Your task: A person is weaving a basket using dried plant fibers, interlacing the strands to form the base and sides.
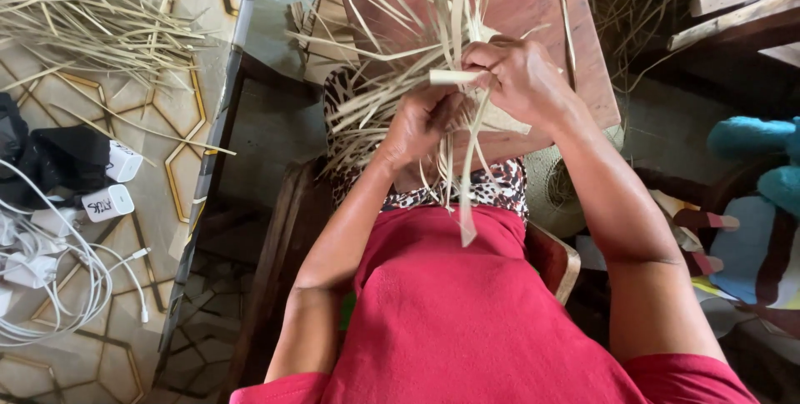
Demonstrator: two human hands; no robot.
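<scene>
Weaving pale palm-leaf strips (392, 79) over a reddish wooden board (533, 4), both hands closed on the work.

Board lies beyond the grip, across the lap; strips fan outward from the grip over it, loose ends hanging toward the red shirt (467, 321). Right hand (521, 79) pinches a folded strip end (454, 77) between thumb and fingers, just above the left. Left hand (421, 125) clasps the gathered strips from below, touching the right. Well left of the grip: loose strip pile (83, 12), white chargers (108, 202), cables (58, 279).
</scene>
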